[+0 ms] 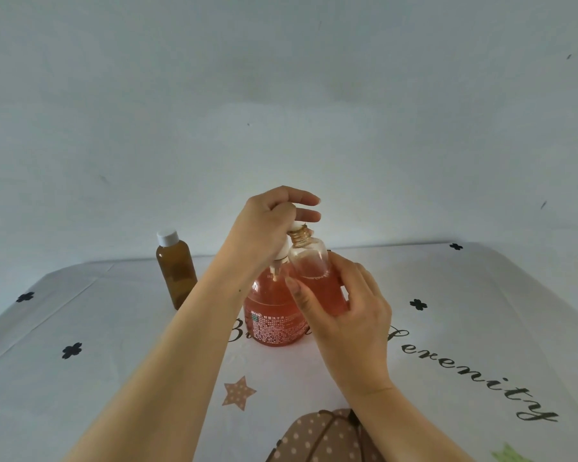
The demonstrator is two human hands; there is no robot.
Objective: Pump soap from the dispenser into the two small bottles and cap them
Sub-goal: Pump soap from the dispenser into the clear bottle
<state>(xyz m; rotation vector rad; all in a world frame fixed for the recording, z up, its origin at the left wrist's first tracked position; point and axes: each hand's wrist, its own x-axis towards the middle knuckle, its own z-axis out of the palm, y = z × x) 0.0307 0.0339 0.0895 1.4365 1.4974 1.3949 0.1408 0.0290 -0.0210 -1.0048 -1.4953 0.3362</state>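
A round dispenser (pixel 272 315) of orange-pink soap stands at the table's middle. My left hand (pixel 267 225) rests on top of its white pump head, two fingers stretched out to the right; the pump head is mostly hidden. My right hand (pixel 344 308) grips a small clear bottle (pixel 317 275), tilted, its open threaded neck held up at the pump's spout. Pink soap fills the lower part of this bottle. A small brown bottle (pixel 176 268) with a white cap stands upright at the back left, apart from both hands.
The table is covered with a white cloth (pixel 464 328) printed with black flowers, stars and script lettering. A pale wall rises right behind the table's far edge. A brown dotted shape (pixel 324 435) lies at the near edge.
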